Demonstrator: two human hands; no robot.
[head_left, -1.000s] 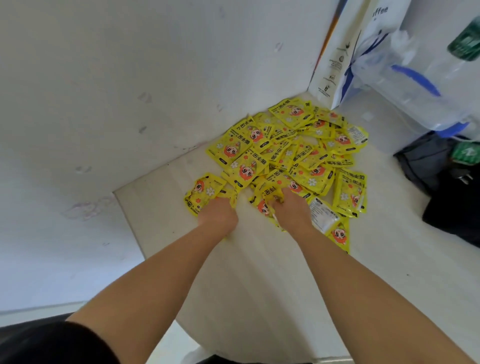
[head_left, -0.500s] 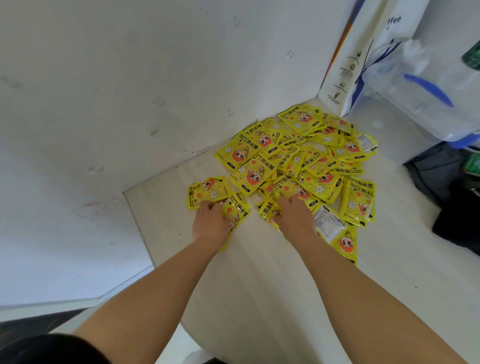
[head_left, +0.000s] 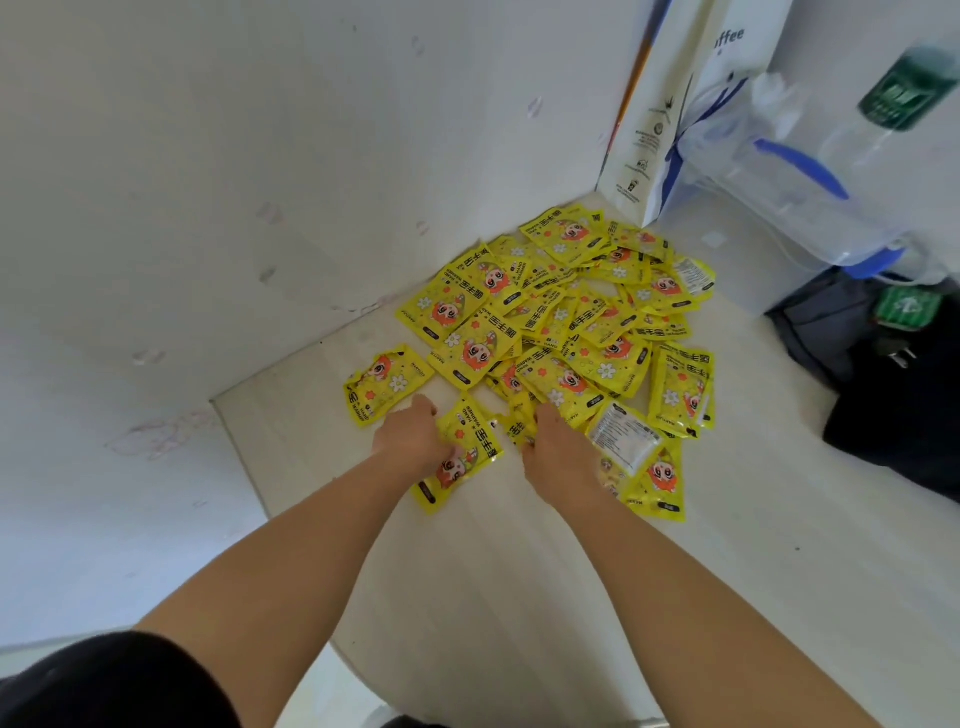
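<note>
Yellow packet (head_left: 470, 447), printed with a cartoon face and the words HAND WARMER: lies flat on the pale surface (head_left: 493, 597) at the near edge of the pile (head_left: 561, 312), one long side tucked under the left hand (head_left: 410, 441). Gripped there by that hand, fingers curled over its edge, knuckles up.

Just to its right, a crumpled packet (head_left: 519, 428), pinched in the bent fingers of the right hand (head_left: 558, 457) and touching the front of the pile. Both forearms stretched out from the bottom of the view, hands near each other with a narrow gap between.

Pile of many more of the same yellow packets, overlapping, spread from the hands back to the corner of surface and white wall (head_left: 260, 156). One lone packet (head_left: 384, 382) left of the pile, just beyond the left hand; touching it or not, cannot tell. A white-backed packet (head_left: 623, 441) face down, just right of the right hand.

Behind the pile, a white paper bag (head_left: 670, 104) upright against the wall. Right of it, a clear plastic bag (head_left: 779, 197) with blue handles, and a blurred bottle (head_left: 904, 88) with a green label at the upper right. Dark bag (head_left: 893, 405) on the surface at the right edge, well apart from both hands.
</note>
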